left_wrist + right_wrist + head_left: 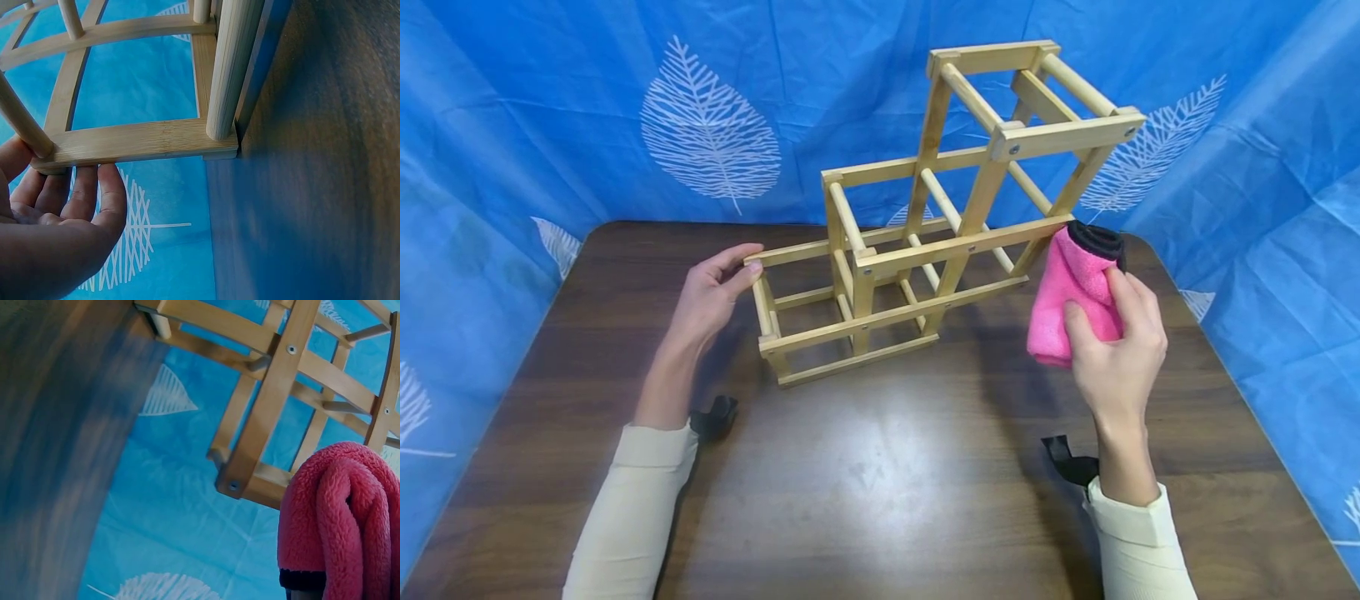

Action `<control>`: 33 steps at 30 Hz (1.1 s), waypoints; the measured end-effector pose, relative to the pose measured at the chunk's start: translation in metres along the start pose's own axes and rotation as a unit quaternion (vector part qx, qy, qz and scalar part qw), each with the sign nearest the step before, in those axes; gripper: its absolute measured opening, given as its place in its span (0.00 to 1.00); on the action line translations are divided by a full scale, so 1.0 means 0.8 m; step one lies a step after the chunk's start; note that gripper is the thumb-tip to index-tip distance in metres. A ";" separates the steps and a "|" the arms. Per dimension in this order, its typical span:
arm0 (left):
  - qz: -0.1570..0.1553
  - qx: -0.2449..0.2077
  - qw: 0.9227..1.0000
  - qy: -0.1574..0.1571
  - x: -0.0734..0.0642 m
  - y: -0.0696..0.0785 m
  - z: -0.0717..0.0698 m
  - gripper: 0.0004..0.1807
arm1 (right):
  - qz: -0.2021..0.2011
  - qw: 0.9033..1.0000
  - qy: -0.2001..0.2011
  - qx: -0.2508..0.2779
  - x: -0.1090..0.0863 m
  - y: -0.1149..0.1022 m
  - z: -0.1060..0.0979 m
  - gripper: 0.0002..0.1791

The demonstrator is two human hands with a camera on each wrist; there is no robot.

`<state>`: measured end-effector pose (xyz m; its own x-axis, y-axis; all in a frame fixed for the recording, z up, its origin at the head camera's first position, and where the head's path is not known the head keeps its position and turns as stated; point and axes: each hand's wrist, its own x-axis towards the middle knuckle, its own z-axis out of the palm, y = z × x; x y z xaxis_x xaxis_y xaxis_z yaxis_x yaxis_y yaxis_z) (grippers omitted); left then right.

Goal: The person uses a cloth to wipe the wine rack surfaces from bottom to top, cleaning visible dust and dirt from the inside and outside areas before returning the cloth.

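A light wooden stepped rack (925,252), built of slats and round dowels, stands at an angle over the table's far half. My left hand (703,300) grips its lower left end. In the left wrist view the fingers (111,197) lie against the end slat (131,140), with the thumb by a dowel. My right hand (1123,358) holds a folded pink cloth (1060,304) with black edging, between thumb and fingers. The cloth is beside the rack's right end; whether they touch I cannot tell. The right wrist view shows the fluffy cloth (340,506) but hides the fingers.
Beneath is a dark brown wooden table (865,467) with a bright glare spot. A blue curtain (850,50) with white leaf prints hangs behind and along both sides. Black straps (718,417) stick out at both wrists.
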<state>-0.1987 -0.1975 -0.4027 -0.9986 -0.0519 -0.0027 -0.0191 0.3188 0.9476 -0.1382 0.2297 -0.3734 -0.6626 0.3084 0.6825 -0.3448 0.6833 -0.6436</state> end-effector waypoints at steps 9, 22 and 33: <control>0.007 -0.007 1.000 0.006 0.001 0.000 0.003 0.23 | 0.010 0.998 -0.060 -0.025 -0.012 0.006 0.005 0.28; 0.005 -0.010 1.000 0.005 0.000 -0.002 0.001 0.23 | 0.029 0.991 -0.115 -0.059 -0.028 0.015 0.012 0.29; -0.015 -0.015 1.000 0.007 0.000 0.000 0.001 0.25 | 0.019 0.990 -0.129 -0.048 -0.036 0.005 0.017 0.28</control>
<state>-0.1990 -0.1966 -0.4026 -0.9969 -0.0739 -0.0269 -0.0472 0.2892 0.9561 -0.1295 0.2147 -0.4001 -0.8255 0.1641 0.5400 -0.2600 0.7387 -0.6219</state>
